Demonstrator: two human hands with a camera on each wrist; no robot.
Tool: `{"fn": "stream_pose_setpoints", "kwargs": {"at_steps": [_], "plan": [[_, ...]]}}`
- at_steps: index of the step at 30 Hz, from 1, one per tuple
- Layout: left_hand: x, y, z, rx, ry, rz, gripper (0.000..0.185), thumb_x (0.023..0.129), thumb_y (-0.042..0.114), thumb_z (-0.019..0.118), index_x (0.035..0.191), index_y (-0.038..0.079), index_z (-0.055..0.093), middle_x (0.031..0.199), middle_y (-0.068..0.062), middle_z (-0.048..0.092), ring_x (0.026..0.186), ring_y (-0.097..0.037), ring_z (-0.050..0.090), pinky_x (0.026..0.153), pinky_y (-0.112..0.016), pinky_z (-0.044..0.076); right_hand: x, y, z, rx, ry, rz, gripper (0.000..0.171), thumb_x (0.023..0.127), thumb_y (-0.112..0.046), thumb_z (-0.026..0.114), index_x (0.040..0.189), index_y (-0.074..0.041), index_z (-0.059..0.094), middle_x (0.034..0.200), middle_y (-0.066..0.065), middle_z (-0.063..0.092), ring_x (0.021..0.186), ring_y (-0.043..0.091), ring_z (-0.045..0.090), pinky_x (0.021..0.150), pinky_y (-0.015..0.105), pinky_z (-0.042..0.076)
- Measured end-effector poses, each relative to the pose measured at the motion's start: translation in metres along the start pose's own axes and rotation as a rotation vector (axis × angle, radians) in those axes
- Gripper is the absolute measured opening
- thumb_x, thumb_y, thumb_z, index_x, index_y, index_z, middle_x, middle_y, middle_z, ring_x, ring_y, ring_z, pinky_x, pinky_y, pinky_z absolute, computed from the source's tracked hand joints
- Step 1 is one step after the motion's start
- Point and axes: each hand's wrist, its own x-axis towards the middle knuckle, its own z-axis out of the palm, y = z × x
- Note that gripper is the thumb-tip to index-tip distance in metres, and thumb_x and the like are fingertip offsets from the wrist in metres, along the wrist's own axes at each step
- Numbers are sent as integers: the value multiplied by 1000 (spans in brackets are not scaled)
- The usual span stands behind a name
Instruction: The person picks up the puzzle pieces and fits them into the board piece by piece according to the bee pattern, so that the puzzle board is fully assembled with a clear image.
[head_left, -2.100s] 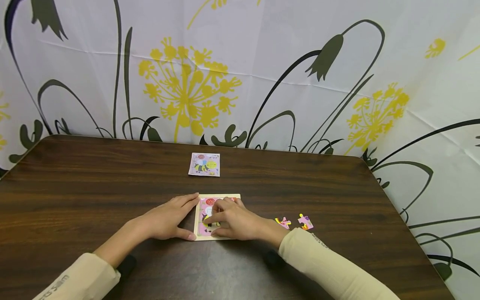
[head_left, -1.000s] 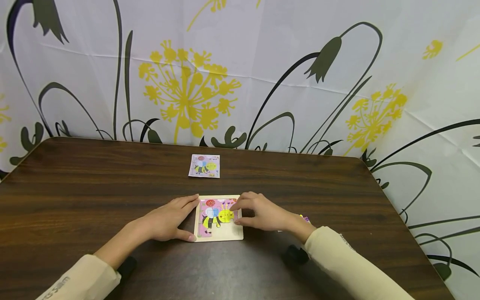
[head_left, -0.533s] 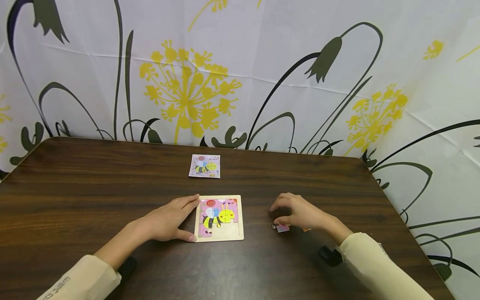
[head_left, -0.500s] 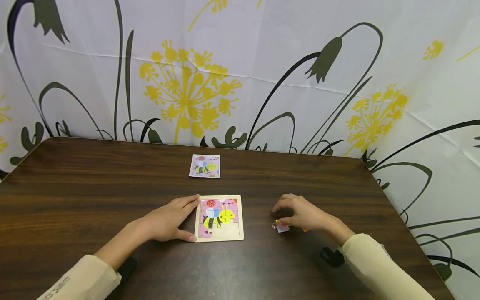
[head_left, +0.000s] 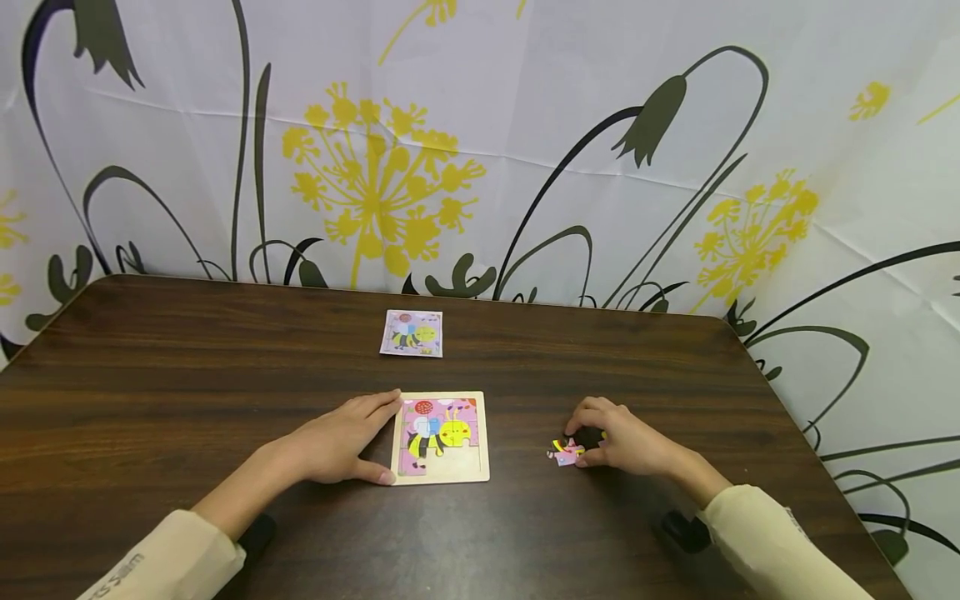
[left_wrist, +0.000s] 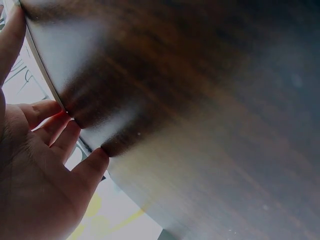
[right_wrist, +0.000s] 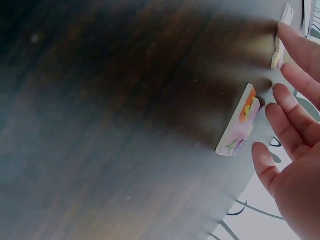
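A wooden puzzle tray [head_left: 486, 437] with a bee picture lies on the table, its lower right part showing bare wood. My left hand [head_left: 341, 440] rests against the tray's left edge, thumb at the near corner and fingers at the far corner, fairly straight. To the right, my right hand [head_left: 630, 440] pinches a pink and yellow puzzle piece [head_left: 567, 452] on the table between thumb and forefinger. In the right wrist view, a second puzzle piece [right_wrist: 237, 122], pink with orange and purple, lies beneath the other fingers; in the head view the hand mostly hides it.
A small card [head_left: 412, 333] printed with the same bee picture lies beyond the tray. Everything sits on a dark wood table [head_left: 225, 358]. Behind its far edge hangs a white cloth [head_left: 525, 125] with flower prints.
My right hand has moved from the tray to the loose pieces at the right, and its thumb and forefinger now meet one. My left hand has stayed at the tray.
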Motion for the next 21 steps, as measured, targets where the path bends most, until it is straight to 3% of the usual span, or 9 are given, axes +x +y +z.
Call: {"fn": "stream_pose_setpoints", "kwargs": {"at_steps": [11, 21], "plan": [[0, 0, 0, -4, -1, 1, 90, 76, 47, 68, 140, -3, 29, 146, -18, 23, 130, -39, 23, 100, -55, 25, -2, 4, 4, -60, 46, -73, 22, 74, -18, 75, 91, -16, 61, 100, -7, 53, 99, 16, 47, 76, 36, 29], [-1, 0, -1, -5, 3, 4, 90, 77, 47, 68, 140, -4, 29, 146, -18, 23, 130, -39, 23, 100, -54, 25, -3, 6, 6, -99, 72, -122, 19, 78, -26, 72, 90, -17, 60, 100, -8, 53, 97, 14, 47, 74, 35, 27]]}}
